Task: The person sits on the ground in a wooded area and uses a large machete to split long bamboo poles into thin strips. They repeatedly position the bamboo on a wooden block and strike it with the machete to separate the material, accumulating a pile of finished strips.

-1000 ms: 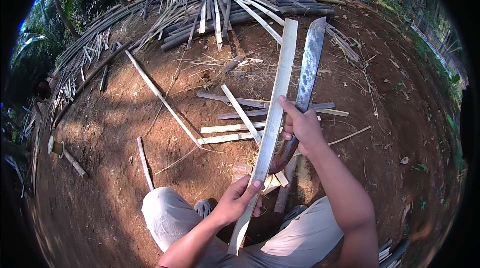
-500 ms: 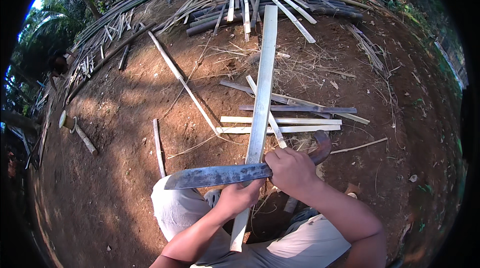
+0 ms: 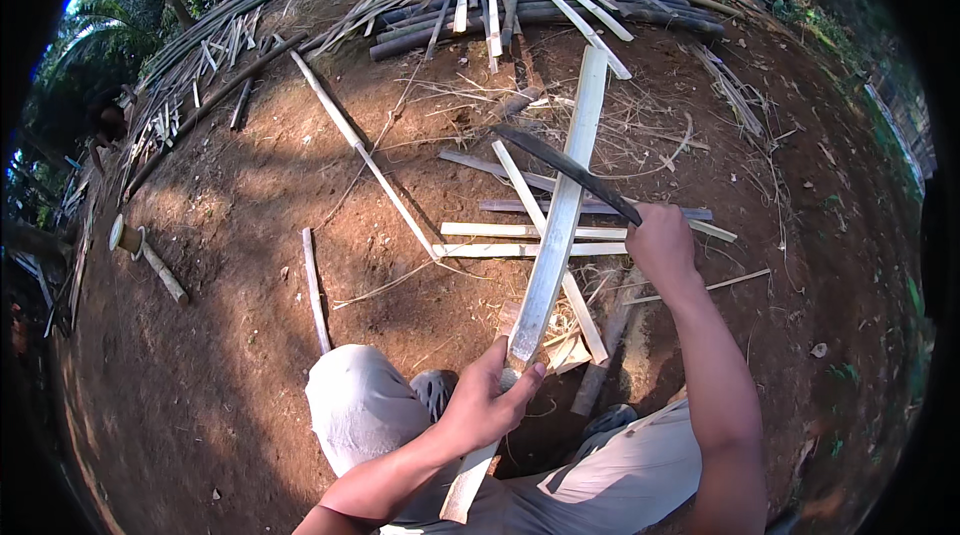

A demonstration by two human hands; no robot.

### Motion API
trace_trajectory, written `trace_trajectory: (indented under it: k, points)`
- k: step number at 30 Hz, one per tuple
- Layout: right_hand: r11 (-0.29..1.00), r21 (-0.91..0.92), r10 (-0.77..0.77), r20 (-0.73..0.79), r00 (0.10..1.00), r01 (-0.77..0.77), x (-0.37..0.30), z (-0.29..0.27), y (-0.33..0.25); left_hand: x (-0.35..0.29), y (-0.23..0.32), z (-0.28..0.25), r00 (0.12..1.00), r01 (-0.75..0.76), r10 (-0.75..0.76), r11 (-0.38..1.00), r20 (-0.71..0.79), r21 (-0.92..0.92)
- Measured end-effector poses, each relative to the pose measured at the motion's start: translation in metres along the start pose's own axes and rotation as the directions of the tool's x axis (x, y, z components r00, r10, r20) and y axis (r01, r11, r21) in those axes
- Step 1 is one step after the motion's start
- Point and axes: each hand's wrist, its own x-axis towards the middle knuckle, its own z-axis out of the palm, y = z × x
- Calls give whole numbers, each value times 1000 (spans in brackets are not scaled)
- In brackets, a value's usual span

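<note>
A long pale split-bamboo strip (image 3: 563, 220) slants up and away from between my knees. Around its lower part, my left hand (image 3: 490, 403) is closed, thumb on one side and fingers on the other. My right hand (image 3: 662, 243) grips the handle of a machete (image 3: 560, 159), and its fist hides most of that handle. The dark blade lies across the strip's upper part, its tip pointing to the far left. Whether the edge touches or bites into the strip, I cannot tell.
Beyond the held strip, several bamboo strips (image 3: 480, 251) lie crossed on the brown soil. A pile of dark bamboo poles (image 3: 650, 19) and pale strips stands at the back. A thin pole (image 3: 350, 140) lies left of centre, and a round pale object (image 3: 126, 237) sits beside a short stick.
My right hand has swung the machete forward and right, from near my left knee to across the strip's upper part. The strip tilts further right, held lower by my left hand.
</note>
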Motion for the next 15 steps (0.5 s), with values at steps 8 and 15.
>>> trace_trajectory:
  k: [8, 15]
  points:
    - [975, 82, -210, 11, 978, 208, -24, 12, -11, -9, -4, -5, 995, 64, -58, 995, 77, -74]
    - [1000, -5, 20, -4, 1000, -20, -12, 13, 17, -13, -1, -3, 967, 220, -185, 953, 175, -207]
